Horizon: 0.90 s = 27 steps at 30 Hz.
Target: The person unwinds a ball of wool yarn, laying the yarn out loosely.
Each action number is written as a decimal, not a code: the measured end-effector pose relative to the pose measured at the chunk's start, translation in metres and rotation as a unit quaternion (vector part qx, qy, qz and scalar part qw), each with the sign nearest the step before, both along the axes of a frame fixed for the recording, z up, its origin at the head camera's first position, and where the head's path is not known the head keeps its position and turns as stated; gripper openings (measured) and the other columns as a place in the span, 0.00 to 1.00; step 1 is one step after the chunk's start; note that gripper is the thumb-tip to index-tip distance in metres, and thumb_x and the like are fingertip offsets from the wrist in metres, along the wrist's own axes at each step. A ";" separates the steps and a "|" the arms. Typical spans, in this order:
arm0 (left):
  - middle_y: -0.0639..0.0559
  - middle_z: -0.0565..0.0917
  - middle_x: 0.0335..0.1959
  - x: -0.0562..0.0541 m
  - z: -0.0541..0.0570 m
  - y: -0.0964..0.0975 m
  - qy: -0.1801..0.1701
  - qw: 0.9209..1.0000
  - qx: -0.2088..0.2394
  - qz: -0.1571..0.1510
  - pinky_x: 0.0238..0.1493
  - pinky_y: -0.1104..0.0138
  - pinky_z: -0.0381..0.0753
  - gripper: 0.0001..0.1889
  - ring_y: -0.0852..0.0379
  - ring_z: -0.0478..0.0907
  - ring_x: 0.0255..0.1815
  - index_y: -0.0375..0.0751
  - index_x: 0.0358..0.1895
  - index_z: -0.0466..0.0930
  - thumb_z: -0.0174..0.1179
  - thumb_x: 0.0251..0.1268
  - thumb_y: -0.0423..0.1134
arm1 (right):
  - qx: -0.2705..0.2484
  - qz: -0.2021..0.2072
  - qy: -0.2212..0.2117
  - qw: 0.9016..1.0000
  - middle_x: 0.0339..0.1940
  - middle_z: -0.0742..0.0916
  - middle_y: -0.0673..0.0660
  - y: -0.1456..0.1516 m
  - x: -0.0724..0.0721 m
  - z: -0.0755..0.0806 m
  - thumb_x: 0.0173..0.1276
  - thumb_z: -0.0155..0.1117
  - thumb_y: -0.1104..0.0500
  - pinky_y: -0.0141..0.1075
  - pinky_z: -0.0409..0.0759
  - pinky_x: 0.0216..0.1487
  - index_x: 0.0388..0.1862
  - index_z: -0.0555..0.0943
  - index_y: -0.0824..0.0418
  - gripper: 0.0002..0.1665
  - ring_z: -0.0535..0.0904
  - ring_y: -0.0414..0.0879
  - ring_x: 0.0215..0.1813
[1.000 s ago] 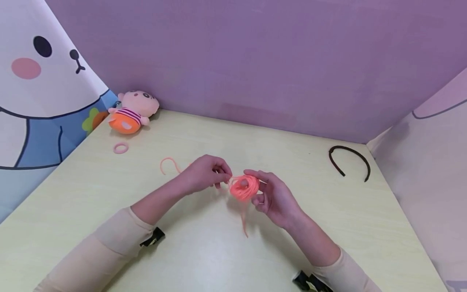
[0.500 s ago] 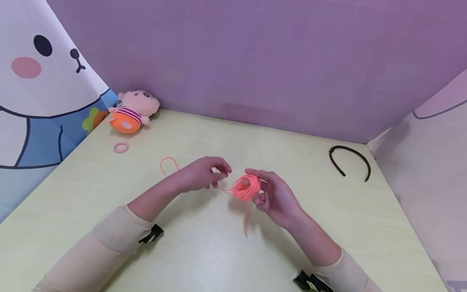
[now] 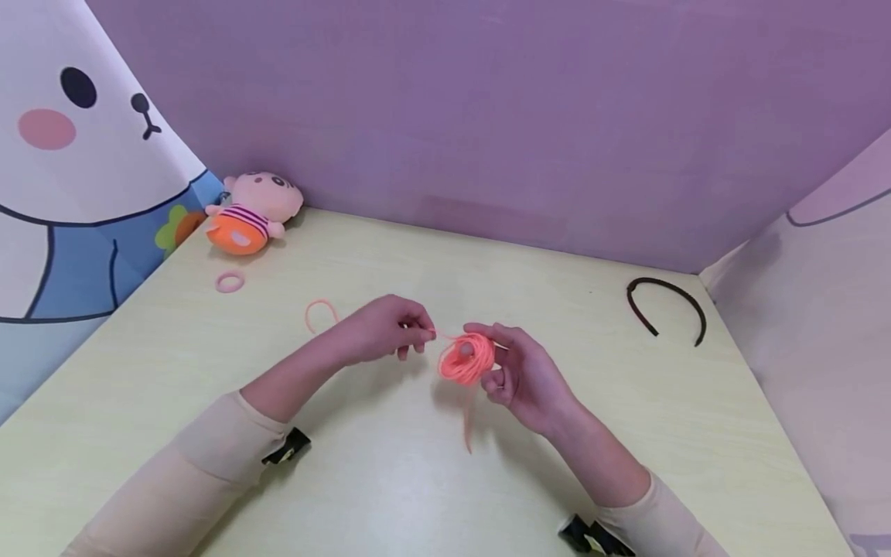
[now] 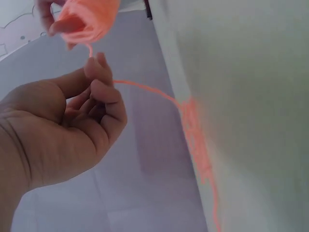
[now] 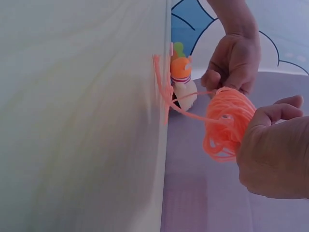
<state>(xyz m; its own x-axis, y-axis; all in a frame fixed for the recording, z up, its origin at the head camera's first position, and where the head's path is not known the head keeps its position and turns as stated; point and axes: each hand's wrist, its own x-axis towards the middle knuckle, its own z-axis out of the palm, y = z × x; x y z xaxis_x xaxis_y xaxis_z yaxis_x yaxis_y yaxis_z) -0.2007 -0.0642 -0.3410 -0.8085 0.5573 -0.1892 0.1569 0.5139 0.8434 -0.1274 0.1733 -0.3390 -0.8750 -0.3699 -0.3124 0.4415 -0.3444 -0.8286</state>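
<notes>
A small wound ball of coral-orange yarn [image 3: 452, 370] is held up above the table by my right hand [image 3: 525, 379], its thumb stuck into the hollow and its fingers around the side. Just left of it, my left hand [image 3: 386, 333] pinches the running strand between thumb and fingertips. That strand [image 4: 145, 87] leads from the pinch down to a loose pile of yarn [image 4: 195, 140] lying on the table, seen in the left wrist view and mostly hidden behind the left hand in the head view. A tail of yarn [image 3: 468, 422] hangs below the ball.
A pink plush toy [image 3: 254, 213] in orange shorts leans at the back left corner, with a pink ring [image 3: 230, 281] in front of it. A dark headband [image 3: 668, 288] lies at the back right. Purple and cartoon-printed panels surround the pale table [image 3: 418, 495].
My left hand drew back slightly from the ball, its fingers loosening on a slack strand, then rose a little and now pinches it taut. The right hand and ball have barely shifted.
</notes>
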 end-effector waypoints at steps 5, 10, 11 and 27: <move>0.46 0.84 0.31 -0.003 0.011 -0.009 0.024 0.998 0.052 0.026 0.30 0.60 0.78 0.06 0.51 0.79 0.27 0.39 0.45 0.85 0.60 0.75 0.36 | 0.022 -0.022 -0.012 0.999 0.42 0.83 0.51 -0.001 -0.001 -0.001 0.81 0.43 0.52 0.28 0.62 0.21 0.70 0.70 0.62 0.26 0.74 0.40 0.19; 0.47 0.82 0.31 -0.006 0.022 -0.017 0.040 0.995 0.076 0.048 0.33 0.62 0.80 0.07 0.52 0.78 0.29 0.39 0.46 0.84 0.57 0.77 0.35 | 0.029 -0.055 -0.023 0.998 0.41 0.84 0.51 -0.001 -0.002 -0.001 0.80 0.43 0.54 0.27 0.64 0.21 0.72 0.70 0.62 0.27 0.74 0.40 0.20; 0.47 0.82 0.31 -0.006 0.024 -0.019 0.040 0.995 0.076 0.055 0.31 0.64 0.79 0.07 0.52 0.78 0.29 0.39 0.47 0.84 0.57 0.77 0.36 | 0.029 -0.060 -0.025 0.997 0.41 0.83 0.50 -0.001 -0.002 -0.001 0.80 0.43 0.54 0.28 0.65 0.21 0.72 0.70 0.61 0.26 0.74 0.40 0.20; 0.39 0.82 0.36 -0.026 0.022 -0.052 0.039 0.993 -0.022 0.113 0.31 0.60 0.74 0.10 0.52 0.75 0.25 0.35 0.48 0.82 0.54 0.79 0.37 | 0.018 -0.079 -0.035 0.996 0.39 0.82 0.50 0.001 -0.002 0.000 0.81 0.43 0.54 0.27 0.65 0.21 0.69 0.72 0.60 0.23 0.73 0.39 0.19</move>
<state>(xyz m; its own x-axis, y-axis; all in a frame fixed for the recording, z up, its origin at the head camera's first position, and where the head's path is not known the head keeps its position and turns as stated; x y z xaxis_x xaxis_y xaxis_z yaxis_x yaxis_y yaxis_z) -0.2263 -0.1159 -0.3191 -0.9252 0.3520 -0.1420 0.0961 0.5792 0.8095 -0.1289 0.1738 -0.3395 -0.8967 -0.2171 -0.3858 0.4418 -0.3843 -0.8106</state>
